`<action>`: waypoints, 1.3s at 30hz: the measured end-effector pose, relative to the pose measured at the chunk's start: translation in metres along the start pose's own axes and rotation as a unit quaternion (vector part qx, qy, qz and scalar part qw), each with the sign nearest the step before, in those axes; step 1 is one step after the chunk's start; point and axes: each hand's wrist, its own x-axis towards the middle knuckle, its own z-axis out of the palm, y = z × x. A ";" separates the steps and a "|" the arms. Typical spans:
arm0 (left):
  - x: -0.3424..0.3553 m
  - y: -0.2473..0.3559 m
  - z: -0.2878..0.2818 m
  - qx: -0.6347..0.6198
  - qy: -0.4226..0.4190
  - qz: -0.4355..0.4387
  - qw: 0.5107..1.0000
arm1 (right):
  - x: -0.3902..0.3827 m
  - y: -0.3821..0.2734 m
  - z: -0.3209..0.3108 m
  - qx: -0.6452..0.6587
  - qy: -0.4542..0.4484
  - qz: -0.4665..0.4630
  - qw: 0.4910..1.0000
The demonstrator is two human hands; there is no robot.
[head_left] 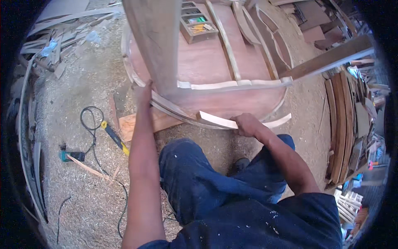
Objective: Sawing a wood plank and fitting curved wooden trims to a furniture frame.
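In front of me lies an oval wooden piece with a reddish panel (203, 62), rails across it and legs pointing up, like an upturned table. My right hand (247, 125) is closed around a pale curved wooden strip (217, 120), held at the near edge of the oval; the strip sticks out on both sides of the fist. My left hand (144, 96) is at the curved rim (174, 111) on the left, beside a thick wooden leg (155, 45). Its fingers are smeared and partly hidden, so its grip cannot be made out.
A compartmented wooden box (199, 31) rests on the panel. Another leg (331, 58) juts out right. A plank (151, 121) lies under the rim. On the shaving-covered floor are a yellow-and-black tool (114, 137), a green power tool (72, 155) and cables. Lumber (342, 124) is stacked right.
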 end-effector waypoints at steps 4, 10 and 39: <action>-0.047 0.012 -0.038 0.041 0.100 0.103 0.989 | 0.005 -0.001 0.005 0.002 0.003 -0.019 1.000; -0.164 0.056 -0.043 0.032 -0.052 0.374 0.925 | 0.000 0.006 0.004 0.009 -0.021 -0.003 1.000; -0.163 0.033 0.010 0.156 -0.393 0.361 0.831 | 0.014 -0.003 -0.004 0.007 0.003 0.026 1.000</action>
